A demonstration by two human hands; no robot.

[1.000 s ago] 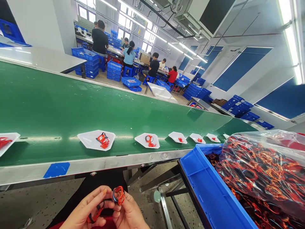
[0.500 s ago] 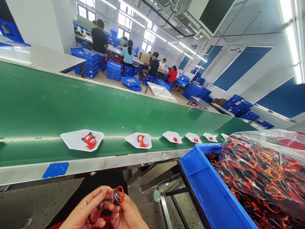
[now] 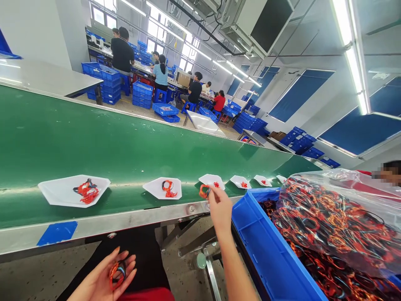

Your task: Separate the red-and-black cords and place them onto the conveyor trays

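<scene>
Head view, looking down across a conveyor: we find an orange-red cord loop (image 3: 204, 191) pinched closed between the thumb and fingertips of the right hand (image 3: 219, 209), held just above the metal rail (image 3: 125, 221) and beside a small white plate (image 3: 211, 180). A second loop, orange-red and blue (image 3: 116, 272), lies on the open palm of the left hand (image 3: 103, 278), low and near us, the fingers loosely spread and not closing over it.

Left along the green conveyor belt (image 3: 94, 138), a white plate (image 3: 153, 188) and a wider white plate (image 3: 53, 188) each carry red cords. On our right, just beside the right forearm (image 3: 234, 267), a blue plastic crate (image 3: 269, 255) holds a clear plastic bag (image 3: 332, 221) of tangled cords. Far off, co-workers (image 3: 161, 75) sit at benches among stacked blue crates (image 3: 111, 85).
</scene>
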